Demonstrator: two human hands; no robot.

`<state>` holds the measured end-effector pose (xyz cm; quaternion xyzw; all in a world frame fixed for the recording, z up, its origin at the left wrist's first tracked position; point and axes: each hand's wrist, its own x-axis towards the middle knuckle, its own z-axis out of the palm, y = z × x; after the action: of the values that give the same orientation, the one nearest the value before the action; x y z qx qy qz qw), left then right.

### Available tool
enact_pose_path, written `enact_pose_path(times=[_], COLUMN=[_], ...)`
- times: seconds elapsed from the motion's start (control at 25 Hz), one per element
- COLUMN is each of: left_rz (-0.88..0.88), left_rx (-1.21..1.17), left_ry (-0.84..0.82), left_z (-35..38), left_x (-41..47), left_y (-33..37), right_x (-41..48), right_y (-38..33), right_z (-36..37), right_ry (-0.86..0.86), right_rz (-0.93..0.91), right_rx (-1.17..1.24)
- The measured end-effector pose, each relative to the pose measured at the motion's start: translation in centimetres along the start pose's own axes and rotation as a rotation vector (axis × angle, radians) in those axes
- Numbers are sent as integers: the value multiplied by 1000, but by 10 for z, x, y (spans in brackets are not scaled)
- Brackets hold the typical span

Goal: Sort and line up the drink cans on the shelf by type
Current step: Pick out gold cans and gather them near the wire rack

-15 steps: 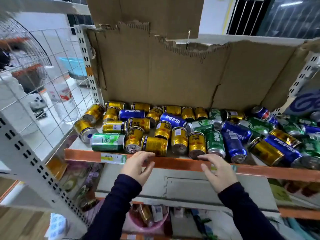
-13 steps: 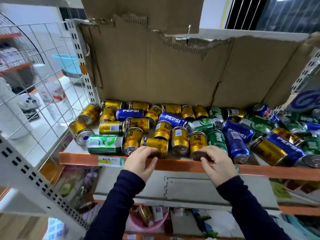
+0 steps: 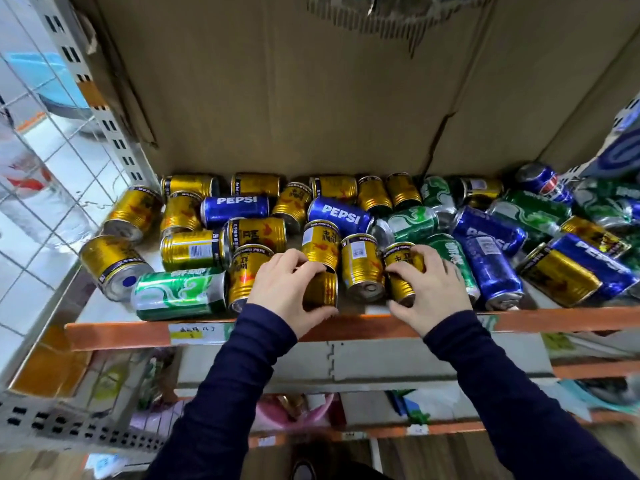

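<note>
Near the shelf lip (image 3: pixel 114 336), left hand (image 3: pixel 287 292) clasps one ribbed gold can (image 3: pixel 323 289), right hand (image 3: pixel 429 294) another gold can (image 3: pixel 403 259).

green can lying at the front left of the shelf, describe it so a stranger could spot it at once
Start at the shelf's orange front rail and look left of the left hand. The green can lies on its side along that rail. It is the only green one there, amid gold cans.
</note>
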<state>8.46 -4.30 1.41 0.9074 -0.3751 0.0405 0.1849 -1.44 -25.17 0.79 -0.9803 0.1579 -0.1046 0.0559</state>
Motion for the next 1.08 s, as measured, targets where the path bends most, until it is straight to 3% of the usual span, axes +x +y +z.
enact_pose_path(times=[0.28, 0.44, 0.64, 0.76, 0.92, 1.08], left_rz=[-10, 2, 12, -88, -273, -221], left_rx=[201, 250, -24, -147, -181, -186], left_ry=[-120, -125, 255, 391, 204, 103], left_z=[0, -2, -4, -5, -10, -20], left_x=[10, 12, 2, -1, 0, 6], left_y=[4, 7, 1, 9, 6, -4], right_x=[30, 39, 49, 57, 66, 75], right_y=[16, 12, 1, -12, -22, -19], right_z=[-53, -55, -53, -45, -42, -42], right_ry=[-36, -246, -215, -324, -399, -347], right_rz=[-16, -98, -262, -364, -406, -440], right_rx=[182, 27, 52, 2, -100, -99])
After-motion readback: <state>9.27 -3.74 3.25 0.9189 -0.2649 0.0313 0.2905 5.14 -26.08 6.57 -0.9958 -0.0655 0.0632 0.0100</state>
